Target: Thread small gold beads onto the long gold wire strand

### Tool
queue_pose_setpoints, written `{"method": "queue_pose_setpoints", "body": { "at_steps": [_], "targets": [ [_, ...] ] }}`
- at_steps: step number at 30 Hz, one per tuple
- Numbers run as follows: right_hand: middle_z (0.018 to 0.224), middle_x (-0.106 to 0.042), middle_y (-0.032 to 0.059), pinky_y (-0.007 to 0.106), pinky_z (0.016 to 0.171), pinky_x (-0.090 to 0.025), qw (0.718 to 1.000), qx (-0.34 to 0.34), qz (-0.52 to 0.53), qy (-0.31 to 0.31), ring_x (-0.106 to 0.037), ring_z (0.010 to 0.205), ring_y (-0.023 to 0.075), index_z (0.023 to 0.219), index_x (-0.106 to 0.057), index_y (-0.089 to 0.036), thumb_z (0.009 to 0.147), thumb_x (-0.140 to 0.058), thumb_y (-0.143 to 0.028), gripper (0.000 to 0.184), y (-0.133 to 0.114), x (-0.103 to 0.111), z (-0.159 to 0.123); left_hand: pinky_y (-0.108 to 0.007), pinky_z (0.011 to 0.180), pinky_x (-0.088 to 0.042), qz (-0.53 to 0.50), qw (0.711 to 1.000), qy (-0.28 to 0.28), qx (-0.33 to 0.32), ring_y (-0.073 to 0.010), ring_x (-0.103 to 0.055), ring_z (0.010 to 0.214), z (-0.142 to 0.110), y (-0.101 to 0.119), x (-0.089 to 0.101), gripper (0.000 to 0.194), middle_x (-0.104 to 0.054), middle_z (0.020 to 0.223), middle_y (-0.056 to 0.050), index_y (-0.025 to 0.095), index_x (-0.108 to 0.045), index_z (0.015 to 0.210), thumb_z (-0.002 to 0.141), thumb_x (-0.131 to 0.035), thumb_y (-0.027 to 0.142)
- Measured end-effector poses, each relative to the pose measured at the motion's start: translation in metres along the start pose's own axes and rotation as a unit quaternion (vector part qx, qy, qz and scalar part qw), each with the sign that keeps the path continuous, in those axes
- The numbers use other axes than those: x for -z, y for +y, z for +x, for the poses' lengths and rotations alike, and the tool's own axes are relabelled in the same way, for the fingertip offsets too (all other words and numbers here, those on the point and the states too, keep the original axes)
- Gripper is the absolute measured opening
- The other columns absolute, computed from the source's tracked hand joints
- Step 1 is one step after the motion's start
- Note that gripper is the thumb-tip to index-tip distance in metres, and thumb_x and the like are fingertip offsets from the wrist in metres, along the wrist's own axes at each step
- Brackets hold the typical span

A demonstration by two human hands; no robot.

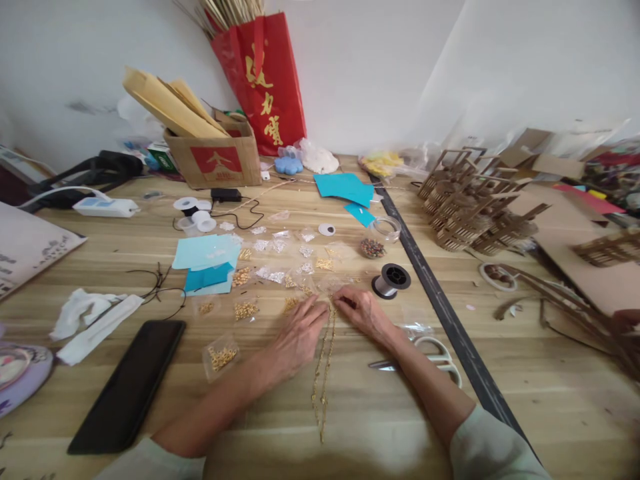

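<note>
My left hand (299, 331) rests on the wooden table (350, 427), fingers pointing towards the upper end of a gold bead chain (323, 380) that runs down the table towards me. My right hand (364, 312) lies just right of that chain end, fingers curled in a pinch near small gold pieces. What the fingertips pinch is too small to name. Several little clear bags of gold and silver findings (280, 257) lie spread just beyond both hands.
A black phone (131, 383) lies at left, white-handled scissors (430, 357) under my right forearm, a thread spool (391, 279) and bead jar (373, 247) at right. Blue paper (207, 261), a cardboard box (215, 157), a red bag (263, 80) and wooden lattice models (470, 203) stand beyond.
</note>
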State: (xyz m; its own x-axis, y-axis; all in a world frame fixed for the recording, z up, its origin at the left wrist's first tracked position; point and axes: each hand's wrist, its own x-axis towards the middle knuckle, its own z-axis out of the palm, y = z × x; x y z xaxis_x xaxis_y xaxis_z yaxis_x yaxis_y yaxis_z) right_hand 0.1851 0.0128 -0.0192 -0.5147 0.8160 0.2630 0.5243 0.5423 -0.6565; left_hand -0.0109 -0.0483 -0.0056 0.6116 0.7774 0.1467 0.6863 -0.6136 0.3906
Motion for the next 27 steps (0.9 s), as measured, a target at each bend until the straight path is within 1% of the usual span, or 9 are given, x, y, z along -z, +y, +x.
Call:
{"method": "queue_pose_setpoints", "body": {
  "at_steps": [4,10,17,20,22,24,26,27],
  "targets": [
    [0.079,-0.067,0.0052,0.025,0.067,-0.044,1.0,0.0,0.004,-0.008,-0.06,0.071,0.0154,0.084,-0.065,-0.016,0.087,-0.051,-0.017,0.014,0.0,0.001,0.0,-0.048,0.108,-0.032,-0.003,1.0,0.016,-0.004,-0.0244,-0.023,0.138,0.003,-0.004,-0.005,0.061,-0.051,0.133,-0.013,0.012,-0.045,0.13,0.072,-0.034,-0.006],
    [0.079,-0.067,0.0051,0.026,0.066,-0.044,1.0,0.007,0.009,-0.005,-0.06,0.07,0.0158,0.085,-0.065,-0.017,0.088,-0.051,-0.019,0.014,0.003,0.0,-0.001,-0.051,0.108,-0.031,-0.02,1.0,0.012,-0.008,-0.0246,-0.027,0.137,0.004,-0.008,-0.008,0.06,-0.052,0.134,-0.011,0.012,-0.048,0.129,0.073,-0.034,-0.006],
    [0.08,-0.067,0.0051,0.026,0.067,-0.045,1.0,0.0,0.018,0.001,-0.06,0.072,0.0161,0.084,-0.065,-0.017,0.087,-0.053,-0.018,0.013,0.001,0.0,0.0,-0.049,0.108,-0.032,-0.043,0.999,0.03,-0.012,-0.0228,-0.027,0.137,0.002,-0.014,-0.011,0.06,-0.052,0.135,-0.008,0.016,-0.048,0.131,0.076,-0.035,-0.004],
    [0.081,-0.068,0.0054,0.026,0.068,-0.045,1.0,-0.004,0.019,0.002,-0.061,0.073,0.0164,0.084,-0.065,-0.017,0.086,-0.053,-0.017,0.012,0.003,-0.001,0.0,-0.048,0.109,-0.031,-0.053,0.998,0.041,-0.014,-0.022,-0.029,0.136,0.001,-0.015,-0.011,0.062,-0.052,0.135,-0.007,0.017,-0.047,0.131,0.075,-0.036,-0.005],
    [0.081,-0.068,0.0055,0.027,0.069,-0.046,1.0,-0.007,0.021,0.005,-0.061,0.073,0.0165,0.084,-0.066,-0.016,0.085,-0.054,-0.017,0.012,0.005,-0.002,0.0,-0.047,0.109,-0.032,-0.064,0.996,0.058,-0.013,-0.0216,-0.031,0.134,0.0,-0.014,-0.01,0.061,-0.054,0.133,-0.008,0.015,-0.048,0.13,0.074,-0.036,-0.005],
    [0.081,-0.069,0.0054,0.027,0.069,-0.046,1.0,-0.009,0.023,0.008,-0.062,0.073,0.0167,0.084,-0.066,-0.016,0.085,-0.054,-0.017,0.012,0.006,-0.003,-0.001,-0.045,0.107,-0.034,-0.079,0.993,0.091,-0.007,-0.0216,-0.036,0.13,-0.001,-0.013,-0.008,0.054,-0.056,0.129,-0.011,0.013,-0.051,0.126,0.076,-0.036,-0.004],
    [0.081,-0.068,0.0052,0.027,0.069,-0.046,1.0,-0.011,0.023,0.011,-0.062,0.074,0.0169,0.084,-0.066,-0.017,0.085,-0.054,-0.018,0.012,0.006,-0.004,-0.001,-0.043,0.101,-0.04,-0.101,0.986,0.134,0.005,-0.0212,-0.046,0.119,-0.001,-0.012,-0.006,0.041,-0.06,0.118,-0.012,0.012,-0.056,0.117,0.082,-0.039,0.0],
    [0.08,-0.068,0.0051,0.027,0.069,-0.046,1.0,-0.012,0.025,0.012,-0.062,0.074,0.0169,0.083,-0.066,-0.017,0.085,-0.054,-0.018,0.012,0.006,-0.004,-0.001,-0.041,0.096,-0.043,-0.111,0.982,0.154,0.012,-0.0207,-0.05,0.11,-0.001,-0.012,-0.005,0.033,-0.063,0.11,-0.011,0.012,-0.059,0.111,0.084,-0.041,0.005]
  ]
}}
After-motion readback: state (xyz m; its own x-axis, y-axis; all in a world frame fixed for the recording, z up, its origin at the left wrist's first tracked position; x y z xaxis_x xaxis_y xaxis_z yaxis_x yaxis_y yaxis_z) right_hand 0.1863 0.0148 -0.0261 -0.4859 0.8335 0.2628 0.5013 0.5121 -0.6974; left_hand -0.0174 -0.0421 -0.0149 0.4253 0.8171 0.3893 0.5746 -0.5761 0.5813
